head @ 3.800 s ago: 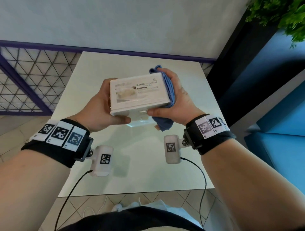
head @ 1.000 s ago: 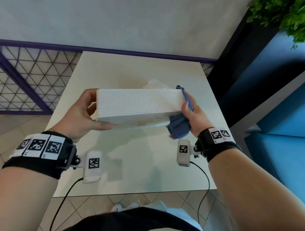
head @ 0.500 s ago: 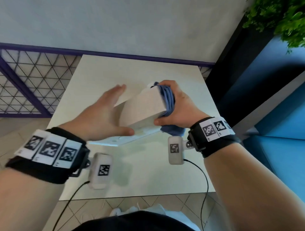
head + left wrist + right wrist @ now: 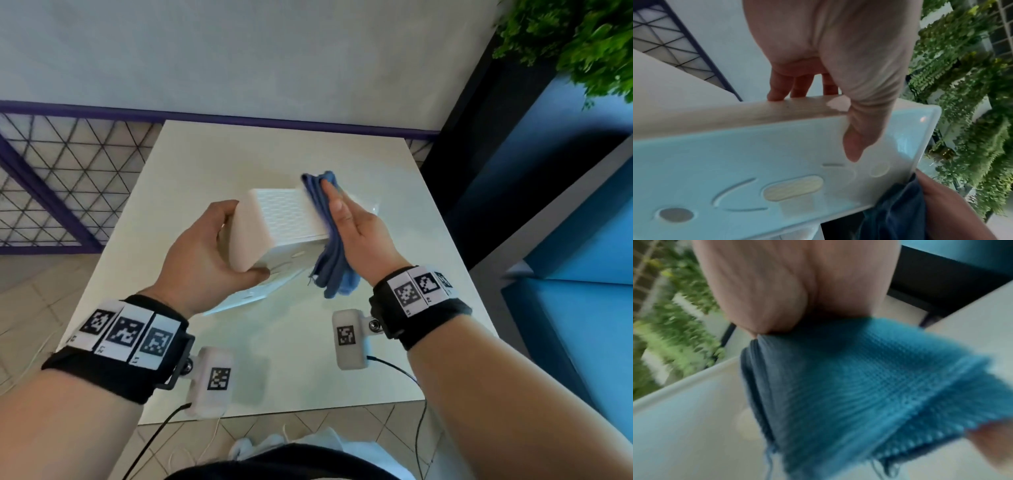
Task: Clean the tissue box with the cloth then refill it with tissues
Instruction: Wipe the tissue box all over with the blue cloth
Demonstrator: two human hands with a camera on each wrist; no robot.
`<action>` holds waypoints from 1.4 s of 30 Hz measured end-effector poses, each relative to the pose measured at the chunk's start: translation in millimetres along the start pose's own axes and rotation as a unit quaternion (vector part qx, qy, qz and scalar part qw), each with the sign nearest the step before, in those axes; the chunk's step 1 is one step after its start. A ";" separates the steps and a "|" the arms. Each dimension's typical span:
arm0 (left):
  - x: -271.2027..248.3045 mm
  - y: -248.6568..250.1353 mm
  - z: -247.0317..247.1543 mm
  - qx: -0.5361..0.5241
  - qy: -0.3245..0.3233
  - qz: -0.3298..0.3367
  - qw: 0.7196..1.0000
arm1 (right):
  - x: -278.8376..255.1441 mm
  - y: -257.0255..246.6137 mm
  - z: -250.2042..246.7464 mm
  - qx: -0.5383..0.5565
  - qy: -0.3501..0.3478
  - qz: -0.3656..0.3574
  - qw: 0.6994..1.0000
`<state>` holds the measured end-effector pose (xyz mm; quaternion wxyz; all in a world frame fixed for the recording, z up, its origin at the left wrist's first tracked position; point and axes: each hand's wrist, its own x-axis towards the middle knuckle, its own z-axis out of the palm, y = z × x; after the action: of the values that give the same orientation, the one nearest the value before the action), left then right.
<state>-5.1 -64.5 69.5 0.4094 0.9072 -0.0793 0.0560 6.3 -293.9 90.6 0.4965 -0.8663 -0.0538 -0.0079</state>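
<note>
The white tissue box (image 4: 286, 219) is held tilted above the table, its ribbed face up and one end toward me. My left hand (image 4: 226, 243) grips its left side, thumb on the underside (image 4: 777, 162) and fingers (image 4: 781, 87) over the far edge. My right hand (image 4: 346, 219) lies flat with straight fingers, pressing the folded blue cloth (image 4: 334, 263) against the box's right side. The cloth (image 4: 859, 386) hangs below the palm and also shows in the left wrist view (image 4: 896, 214). A pale crinkled pack (image 4: 371, 207) peeks out behind the right hand.
The glossy white table (image 4: 308, 370) stands against a grey wall. A wire lattice with purple rails (image 4: 58, 185) is on the left, and a dark post with blue seating (image 4: 565, 274) on the right. Green foliage (image 4: 582, 37) hangs at the top right.
The box has been turned from lying across to end-on. My left hand went from flat beside it to gripping it. My right hand's fingers straightened onto the cloth.
</note>
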 end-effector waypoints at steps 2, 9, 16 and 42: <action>-0.2 -0.6 0.0 -0.007 0.003 -0.003 1.000 | 1.1 -3.5 4.0 0.007 0.014 0.023 1.000; 11.1 7.3 1.3 0.022 -0.003 0.006 1.000 | -13.5 -61.1 40.4 -0.182 -0.030 -0.074 0.980; 9.5 -1.6 0.1 0.005 0.025 -0.022 0.999 | -8.3 -43.9 37.1 -0.152 -0.041 -0.123 0.980; 6.1 7.6 2.8 0.115 0.004 0.020 0.993 | 15.9 21.6 6.9 -0.009 0.077 0.146 0.986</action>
<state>-0.5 -72.2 74.2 0.3012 0.9463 -0.0891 0.0762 24.1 -297.5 69.6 0.4870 -0.8662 0.1118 -0.0024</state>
